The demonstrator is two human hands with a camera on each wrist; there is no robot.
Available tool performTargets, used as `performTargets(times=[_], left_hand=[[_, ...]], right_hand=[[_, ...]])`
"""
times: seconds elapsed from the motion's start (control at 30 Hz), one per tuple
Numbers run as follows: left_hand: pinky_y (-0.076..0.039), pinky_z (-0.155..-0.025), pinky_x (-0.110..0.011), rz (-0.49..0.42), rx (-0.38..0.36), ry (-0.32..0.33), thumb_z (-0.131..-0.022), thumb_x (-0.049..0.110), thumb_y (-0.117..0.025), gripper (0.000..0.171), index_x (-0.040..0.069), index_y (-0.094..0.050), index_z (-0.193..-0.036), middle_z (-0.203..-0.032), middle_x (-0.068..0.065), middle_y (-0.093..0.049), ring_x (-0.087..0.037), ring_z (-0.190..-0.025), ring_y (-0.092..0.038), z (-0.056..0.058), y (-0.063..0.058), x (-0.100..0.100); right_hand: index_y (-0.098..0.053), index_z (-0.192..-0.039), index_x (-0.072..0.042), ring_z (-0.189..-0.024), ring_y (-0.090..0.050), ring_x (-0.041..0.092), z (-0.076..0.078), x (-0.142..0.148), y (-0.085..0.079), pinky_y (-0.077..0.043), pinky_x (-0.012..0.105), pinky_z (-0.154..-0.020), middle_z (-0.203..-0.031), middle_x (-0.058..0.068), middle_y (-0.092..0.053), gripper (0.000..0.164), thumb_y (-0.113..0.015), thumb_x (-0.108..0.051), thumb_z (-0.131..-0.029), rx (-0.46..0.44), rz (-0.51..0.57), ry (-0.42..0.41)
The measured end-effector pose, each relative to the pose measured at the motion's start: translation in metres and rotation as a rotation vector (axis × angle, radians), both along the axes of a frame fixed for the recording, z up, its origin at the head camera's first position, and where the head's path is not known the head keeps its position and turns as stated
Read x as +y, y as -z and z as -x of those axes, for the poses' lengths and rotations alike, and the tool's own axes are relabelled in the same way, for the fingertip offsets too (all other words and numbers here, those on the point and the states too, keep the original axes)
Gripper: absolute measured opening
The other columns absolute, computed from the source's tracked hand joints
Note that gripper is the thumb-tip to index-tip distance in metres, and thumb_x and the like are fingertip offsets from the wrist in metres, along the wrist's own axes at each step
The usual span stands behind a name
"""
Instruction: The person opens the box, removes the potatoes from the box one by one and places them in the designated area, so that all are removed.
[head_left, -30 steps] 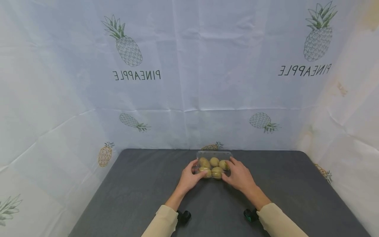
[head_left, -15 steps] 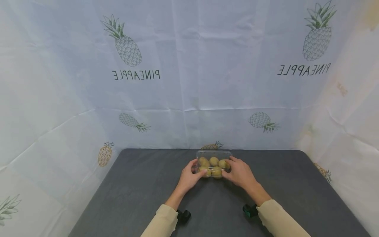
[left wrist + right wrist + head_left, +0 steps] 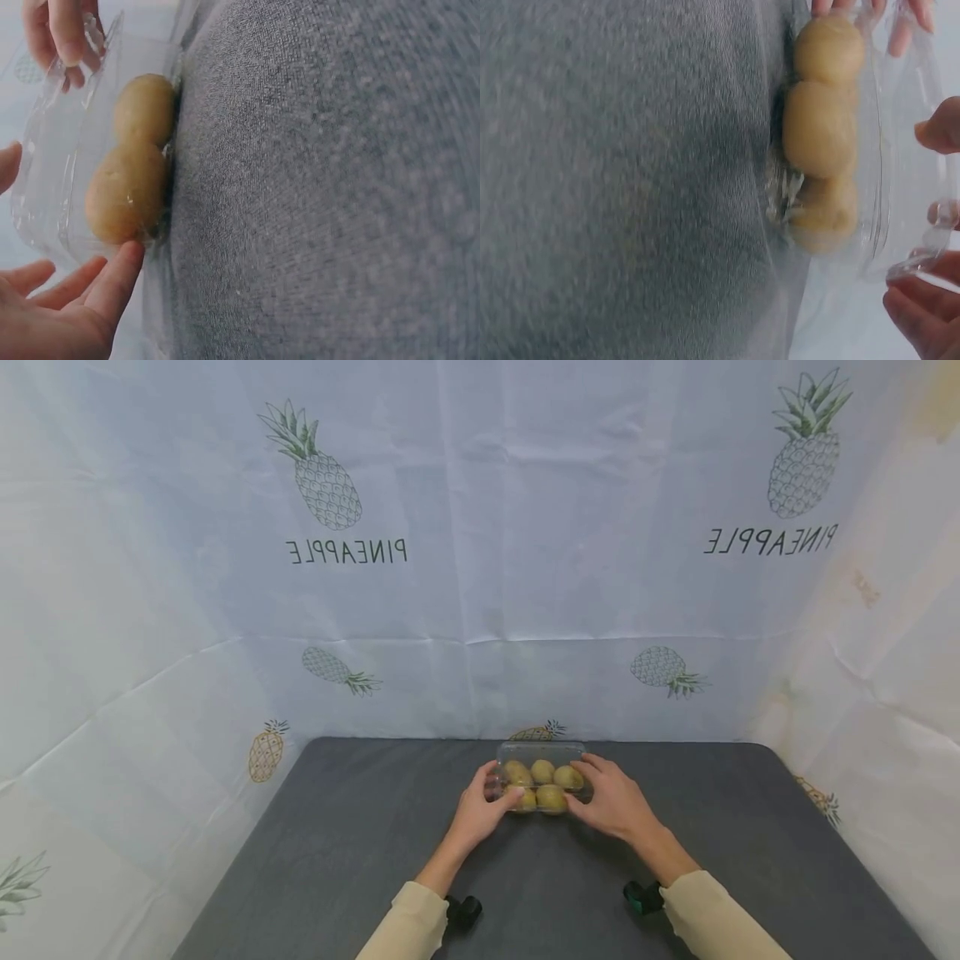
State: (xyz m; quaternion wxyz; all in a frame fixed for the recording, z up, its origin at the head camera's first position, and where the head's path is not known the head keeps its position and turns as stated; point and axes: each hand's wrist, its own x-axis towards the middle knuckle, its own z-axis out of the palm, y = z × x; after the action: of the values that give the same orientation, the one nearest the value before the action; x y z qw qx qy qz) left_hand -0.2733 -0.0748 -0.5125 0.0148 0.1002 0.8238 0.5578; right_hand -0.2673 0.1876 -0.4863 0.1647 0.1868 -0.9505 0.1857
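A clear plastic clamshell container (image 3: 542, 749) with several yellowish potatoes (image 3: 551, 798) inside rests near the back edge of the table. My left hand (image 3: 477, 802) holds its left end, thumb over the front and fingers at the side. At the right end my right hand (image 3: 611, 797) grips the rim with thumb and fingers. Through the clear wall, potatoes (image 3: 127, 191) show low in the container in the left wrist view. The right wrist view shows the lid rim (image 3: 915, 266) by my right fingertips; whether the lid is fastened I cannot tell.
A dark grey cloth-covered table (image 3: 360, 852) spreads around the container. Behind it hangs a white curtain (image 3: 480, 568) printed with pineapples. Black devices, the left wrist camera (image 3: 463, 912) and right wrist camera (image 3: 642, 898), sit beneath the forearms.
My right hand and forearm have shifted slightly to the right. The left hand stays nearly still, and the container has barely moved.
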Motion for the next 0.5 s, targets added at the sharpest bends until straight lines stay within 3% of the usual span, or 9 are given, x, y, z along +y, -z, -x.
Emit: performTargets(times=[0.2, 0.5], left_hand=[[-0.05, -0.098, -0.058, 0.019, -0.048, 0.044, -0.095, 0.058, -0.066, 0.089, 0.01, -0.029, -0.16, -0.149, -0.019, -0.046, -0.039, -0.133, -0.05, -0.0006, 0.0015, -0.0048], [-0.048, -0.099, -0.057, 0.069, -0.021, 0.082, -0.097, 0.044, -0.069, 0.077, 0.004, -0.038, -0.155, -0.151, -0.021, -0.045, -0.04, -0.134, -0.05, 0.0062, 0.0038, -0.005]], right_hand=[[-0.065, -0.134, -0.006, -0.124, -0.056, 0.043, 0.001, 0.0062, 0.0036, -0.052, 0.062, -0.085, -0.142, 0.021, -0.056, 0.054, -0.076, -0.034, -0.089, 0.017, 0.034, -0.03], [-0.064, -0.135, -0.007, -0.128, -0.053, 0.043, 0.0019, 0.0092, 0.0024, -0.05, 0.063, -0.09, -0.145, 0.019, -0.054, 0.053, -0.076, -0.033, -0.091, 0.005, 0.086, -0.051]])
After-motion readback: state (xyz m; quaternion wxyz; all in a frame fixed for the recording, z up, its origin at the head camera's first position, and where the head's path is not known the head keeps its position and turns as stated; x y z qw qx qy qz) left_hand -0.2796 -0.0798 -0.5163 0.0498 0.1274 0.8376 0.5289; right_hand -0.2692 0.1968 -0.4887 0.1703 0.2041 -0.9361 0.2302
